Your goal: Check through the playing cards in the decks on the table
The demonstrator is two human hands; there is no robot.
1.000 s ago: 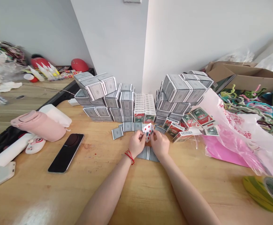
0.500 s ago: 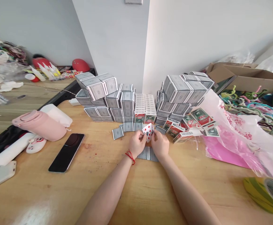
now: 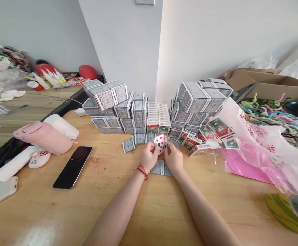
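Between my two hands, face toward me, are red-pipped playing cards (image 3: 161,145) held above the table, one partly overlapping another. My left hand (image 3: 149,158), with a red string at the wrist, pinches their left edge. My right hand (image 3: 174,158) has its fingertips closed on the right side of the cards. Below them, face-down cards (image 3: 161,167) with grey patterned backs lie on the wood, partly covered by the hands. More face-down cards (image 3: 140,138) lie just beyond. Behind stand two rows of card boxes (image 3: 163,124), their green and red fronts toward me.
Grey-patterned card blocks are piled at left (image 3: 105,102) and right (image 3: 195,99). Loose card boxes (image 3: 199,149) lean at the right pile. A phone (image 3: 72,167) and pink bottle (image 3: 45,136) lie left; yellow tape (image 3: 289,212) and a pink plastic bag (image 3: 248,150) are on the right.
The held cards have shifted slightly left and turned a little, with the front card covering more of the one behind. Both hands moved slightly left. The piles are unchanged.
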